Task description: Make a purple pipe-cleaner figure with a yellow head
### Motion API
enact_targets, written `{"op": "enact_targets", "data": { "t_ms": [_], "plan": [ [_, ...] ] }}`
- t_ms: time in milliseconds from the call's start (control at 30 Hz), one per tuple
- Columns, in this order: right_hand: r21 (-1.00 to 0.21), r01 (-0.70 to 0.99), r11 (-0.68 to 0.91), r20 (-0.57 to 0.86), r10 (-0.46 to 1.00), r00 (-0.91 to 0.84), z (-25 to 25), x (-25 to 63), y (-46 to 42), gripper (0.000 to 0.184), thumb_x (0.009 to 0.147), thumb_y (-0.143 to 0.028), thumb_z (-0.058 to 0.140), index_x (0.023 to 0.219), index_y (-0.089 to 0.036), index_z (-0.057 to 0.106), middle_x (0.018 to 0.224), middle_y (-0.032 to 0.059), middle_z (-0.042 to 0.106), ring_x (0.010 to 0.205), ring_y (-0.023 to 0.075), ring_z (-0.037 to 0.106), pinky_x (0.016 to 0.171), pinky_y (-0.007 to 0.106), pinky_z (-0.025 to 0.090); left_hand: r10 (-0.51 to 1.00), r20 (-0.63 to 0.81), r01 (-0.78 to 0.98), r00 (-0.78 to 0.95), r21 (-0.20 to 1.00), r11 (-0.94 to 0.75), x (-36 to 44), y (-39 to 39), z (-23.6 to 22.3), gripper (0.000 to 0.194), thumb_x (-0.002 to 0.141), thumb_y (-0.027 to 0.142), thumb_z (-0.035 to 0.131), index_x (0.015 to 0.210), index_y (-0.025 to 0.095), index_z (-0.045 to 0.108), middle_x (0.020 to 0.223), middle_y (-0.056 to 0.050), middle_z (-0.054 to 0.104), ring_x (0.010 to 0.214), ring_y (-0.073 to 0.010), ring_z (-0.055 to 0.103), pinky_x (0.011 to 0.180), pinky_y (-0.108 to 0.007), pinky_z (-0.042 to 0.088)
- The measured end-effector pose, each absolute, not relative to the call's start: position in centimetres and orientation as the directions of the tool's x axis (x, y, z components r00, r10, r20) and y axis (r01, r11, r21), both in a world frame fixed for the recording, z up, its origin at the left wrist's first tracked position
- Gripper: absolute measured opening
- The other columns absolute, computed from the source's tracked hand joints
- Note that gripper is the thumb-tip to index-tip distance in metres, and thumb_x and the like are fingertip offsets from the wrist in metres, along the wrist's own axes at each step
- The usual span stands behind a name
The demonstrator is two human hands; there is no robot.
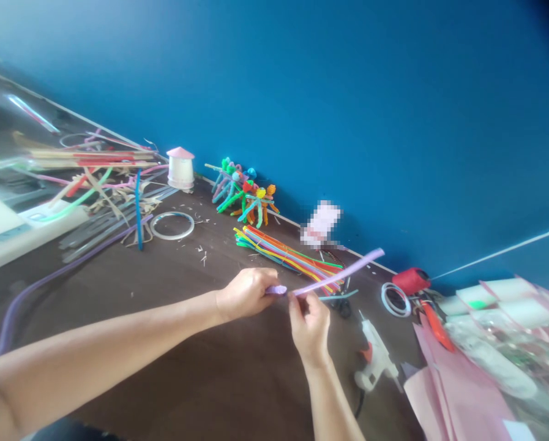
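My left hand (246, 293) is closed in a fist, and a coiled or twisted lilac pipe cleaner end (276, 290) sticks out of it. Close beside it, the thumb and fingers of my right hand (309, 324) pinch a lilac pipe cleaner (343, 271) whose long straight part slants up to the right. Whether both lilac parts are one piece is hard to see. Just beyond the hands lies a bundle of coloured pipe cleaners (287, 252). Behind it stand several small figures (246, 193) made of bent pipe cleaners.
A white glue gun (376, 355) lies right of my right hand. Pink paper sheets (458, 386) and a red-handled tool (438, 327) are farther right. A white ring (172, 226), a pink-roofed white cup (181, 168) and cluttered sticks (90, 159) lie left, along the blue wall (347, 110).
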State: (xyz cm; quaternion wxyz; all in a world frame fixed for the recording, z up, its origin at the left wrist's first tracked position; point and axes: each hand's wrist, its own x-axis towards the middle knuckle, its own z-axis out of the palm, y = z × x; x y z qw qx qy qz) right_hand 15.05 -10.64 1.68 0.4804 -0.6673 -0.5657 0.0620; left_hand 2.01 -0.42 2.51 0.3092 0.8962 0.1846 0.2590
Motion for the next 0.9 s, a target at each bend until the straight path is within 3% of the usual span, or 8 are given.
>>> {"op": "enact_targets", "data": {
  "t_ms": [100, 200, 267, 367, 633, 900],
  "plan": [
    [-0.862, 0.501, 0.07, 0.318, 0.846, 0.429, 1.6, 15.1, -10.4, 0.02, 0.076, -0.029, 0.055, 0.063, -0.016, 0.05, 0.053, -0.0036, 0.047, 0.046, 0.008, 0.042, 0.045, 0.02, 0.034, 0.427, 0.33, 0.073, 0.842, 0.714, -0.696, 2.1, -0.2, 2.6, 0.017, 0.076, 0.021, 0.049, 0.066, 0.015, 0.062, 0.066, -0.001, 0.055, 0.063, -0.0107, 0.052, 0.059, -0.018, 0.037],
    [-0.995, 0.092, 0.027, 0.064, 0.897, 0.437, 1.2, 15.2, -10.0, 0.024, 0.075, -0.034, 0.056, 0.061, -0.017, 0.045, 0.046, -0.0079, 0.035, 0.038, 0.0048, 0.03, 0.037, 0.018, 0.024, 0.419, 0.272, -0.049, 0.866, 0.88, -0.472, 2.4, 0.0, 2.5, 0.015, 0.073, 0.025, 0.056, 0.073, 0.013, 0.064, 0.068, -0.002, 0.059, 0.064, -0.0107, 0.053, 0.061, -0.019, 0.039],
    [-0.985, -0.17, 0.007, -0.06, 0.919, 0.389, 1.0, 15.2, -9.9, 0.025, 0.073, -0.035, 0.058, 0.063, -0.018, 0.043, 0.045, -0.0093, 0.033, 0.036, 0.0036, 0.025, 0.036, 0.017, 0.021, 0.435, 0.202, -0.088, 0.878, 0.959, -0.269, 2.5, -0.1, 2.4, 0.016, 0.07, 0.027, 0.059, 0.073, 0.012, 0.065, 0.065, -0.002, 0.061, 0.062, -0.0107, 0.053, 0.061, -0.02, 0.041],
    [-0.93, -0.367, 0.012, -0.12, 0.934, 0.335, 0.9, 15.0, -9.8, 0.024, 0.069, -0.034, 0.062, 0.065, -0.019, 0.043, 0.046, -0.0093, 0.036, 0.034, 0.0031, 0.026, 0.036, 0.017, 0.022, 0.433, 0.1, -0.106, 0.896, 0.994, -0.011, 2.7, -0.2, 2.3, 0.019, 0.066, 0.029, 0.064, 0.072, 0.011, 0.065, 0.062, -0.001, 0.062, 0.06, -0.0099, 0.053, 0.061, -0.02, 0.041],
    [-0.876, -0.481, 0.03, -0.127, 0.948, 0.291, 0.9, 15.0, -9.8, 0.022, 0.065, -0.033, 0.066, 0.069, -0.02, 0.049, 0.048, -0.0095, 0.038, 0.034, 0.0026, 0.028, 0.036, 0.016, 0.023, 0.37, -0.124, -0.056, 0.921, 0.897, 0.438, 2.6, -0.8, 2.4, 0.024, 0.057, 0.032, 0.071, 0.068, 0.012, 0.064, 0.051, 0.002, 0.055, 0.046, -0.0049, 0.046, 0.043, -0.016, 0.033],
    [-0.903, -0.43, 0.01, -0.145, 0.934, 0.326, 0.8, 14.8, -9.7, 0.025, 0.062, -0.035, 0.067, 0.069, -0.021, 0.048, 0.048, -0.0089, 0.04, 0.034, 0.0032, 0.029, 0.035, 0.016, 0.021, 0.399, -0.13, -0.095, 0.908, 0.863, 0.496, 3.0, -1.2, 2.0, 0.025, 0.052, 0.029, 0.074, 0.063, 0.011, 0.061, 0.052, 0.002, 0.056, 0.047, -0.0053, 0.048, 0.045, -0.017, 0.036]
  ]
}}
